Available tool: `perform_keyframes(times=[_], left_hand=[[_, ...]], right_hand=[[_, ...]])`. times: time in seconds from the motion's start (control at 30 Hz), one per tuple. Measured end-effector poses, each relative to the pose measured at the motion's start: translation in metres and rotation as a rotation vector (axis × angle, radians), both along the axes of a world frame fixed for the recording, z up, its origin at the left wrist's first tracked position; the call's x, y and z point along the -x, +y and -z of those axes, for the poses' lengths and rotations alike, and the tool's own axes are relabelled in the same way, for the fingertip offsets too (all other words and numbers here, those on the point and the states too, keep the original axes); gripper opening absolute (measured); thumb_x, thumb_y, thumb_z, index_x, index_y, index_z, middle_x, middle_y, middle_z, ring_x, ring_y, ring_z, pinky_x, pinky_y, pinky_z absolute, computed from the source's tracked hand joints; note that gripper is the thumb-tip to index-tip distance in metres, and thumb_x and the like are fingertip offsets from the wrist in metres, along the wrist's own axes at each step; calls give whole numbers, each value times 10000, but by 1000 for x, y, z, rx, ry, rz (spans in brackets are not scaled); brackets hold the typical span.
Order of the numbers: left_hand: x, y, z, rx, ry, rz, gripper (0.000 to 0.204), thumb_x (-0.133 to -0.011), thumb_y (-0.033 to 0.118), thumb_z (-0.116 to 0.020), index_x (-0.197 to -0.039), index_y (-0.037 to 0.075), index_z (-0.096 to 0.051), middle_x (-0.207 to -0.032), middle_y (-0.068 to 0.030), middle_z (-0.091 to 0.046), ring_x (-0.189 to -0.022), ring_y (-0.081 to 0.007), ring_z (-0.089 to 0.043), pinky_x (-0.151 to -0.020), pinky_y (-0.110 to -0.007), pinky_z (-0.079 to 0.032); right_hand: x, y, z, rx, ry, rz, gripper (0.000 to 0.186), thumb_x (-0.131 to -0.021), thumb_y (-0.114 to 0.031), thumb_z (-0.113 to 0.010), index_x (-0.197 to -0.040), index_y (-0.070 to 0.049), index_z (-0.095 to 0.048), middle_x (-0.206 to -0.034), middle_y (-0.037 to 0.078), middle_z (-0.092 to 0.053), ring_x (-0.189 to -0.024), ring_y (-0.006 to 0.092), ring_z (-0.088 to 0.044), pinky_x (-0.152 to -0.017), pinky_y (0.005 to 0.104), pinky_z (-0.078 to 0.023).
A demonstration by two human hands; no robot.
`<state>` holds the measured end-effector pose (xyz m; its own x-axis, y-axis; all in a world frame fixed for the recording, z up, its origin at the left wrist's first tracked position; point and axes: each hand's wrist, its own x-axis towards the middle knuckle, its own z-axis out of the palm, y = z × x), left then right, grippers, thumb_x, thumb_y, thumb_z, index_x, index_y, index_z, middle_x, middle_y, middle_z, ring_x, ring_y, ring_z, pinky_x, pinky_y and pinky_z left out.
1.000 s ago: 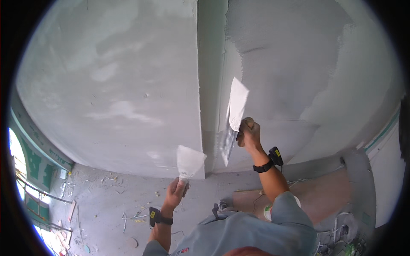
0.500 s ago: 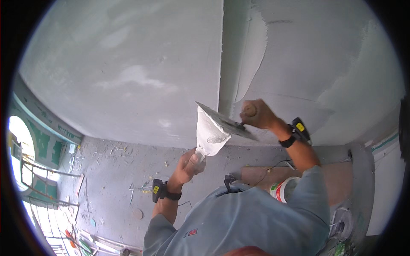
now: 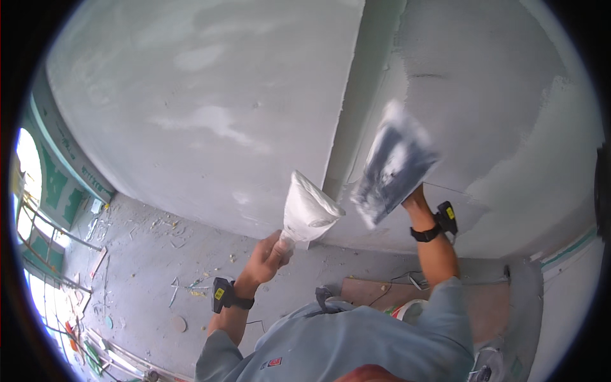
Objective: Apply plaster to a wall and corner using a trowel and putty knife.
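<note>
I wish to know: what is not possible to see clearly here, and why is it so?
In the head view:
Right hand: mostly hidden behind the trowel.
Trowel's surface: details blurred.
Handle of the scraper: mostly covered by the left hand.
Bucket: mostly hidden by the shirt.
Metal bars: cut off at the left by the dark rim.
Floor scraps: too small to identify.

Both forearms (image 3: 439, 258) are reaching forward.
The left hand (image 3: 266, 258) is holding a curled grip, while the right hand (image 3: 415, 198) (mostly hidden) is sitting higher.
</note>
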<state>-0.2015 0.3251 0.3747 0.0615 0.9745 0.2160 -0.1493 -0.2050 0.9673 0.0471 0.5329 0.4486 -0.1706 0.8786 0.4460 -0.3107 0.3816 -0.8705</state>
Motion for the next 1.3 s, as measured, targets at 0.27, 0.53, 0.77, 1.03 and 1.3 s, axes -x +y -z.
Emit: perform_keyframes(times=[0.27, 0.53, 0.77, 1.03, 1.3], left_hand=[[-4, 3, -11, 146, -187, 56, 438, -900, 441, -394, -923, 14, -489, -604, 20, -388, -498, -58, -342, -435, -206, -282], [63, -27, 32, 198, -201, -254, 453, -879, 478, -410, -802, 37, -475, -523, -4, -380, -394, -86, -337, -340, -208, -240], [38, -31, 37, 244, -283, -415, 437, -891, 465, -399, -799, 42, -459, -555, -1, -376, -439, -92, -355, -382, -216, -263], [-13, -1, 45, 149, -458, -588, 364, -905, 390, -403, -808, 44, -462, -553, -16, -379, -435, -115, -354, -386, -230, -281], [-33, -2, 101, 166, -834, -788, 232, -910, 348, -428, -824, 147, -502, -576, 62, -374, -461, -71, -334, -396, -202, -251]], right_hand=[[9, -24, 32, -282, -942, -487, 174, -720, -109, -604, -861, -25, -547, -764, 25, -559, -639, 135, -503, -558, 280, -419], [-27, -33, -44, -107, -99, -100, 409, -814, -249, -577, -1107, -23, -403, -771, 45, -500, -622, 132, -529, -515, 274, -480], [-36, 58, -185, -309, 66, -115, 610, -800, -446, -559, -1192, -5, -404, -715, 27, -478, -545, 89, -501, -448, 216, -426], [4, 90, -367, -777, 175, -19, 566, -790, -425, -581, -1144, 7, -488, -792, 52, -559, -563, 103, -528, -456, 232, -436], [51, 90, -436, -661, 62, 116, 472, -892, -416, -428, -1199, -65, -499, -849, 62, -558, -602, 122, -486, -520, 265, -418]])
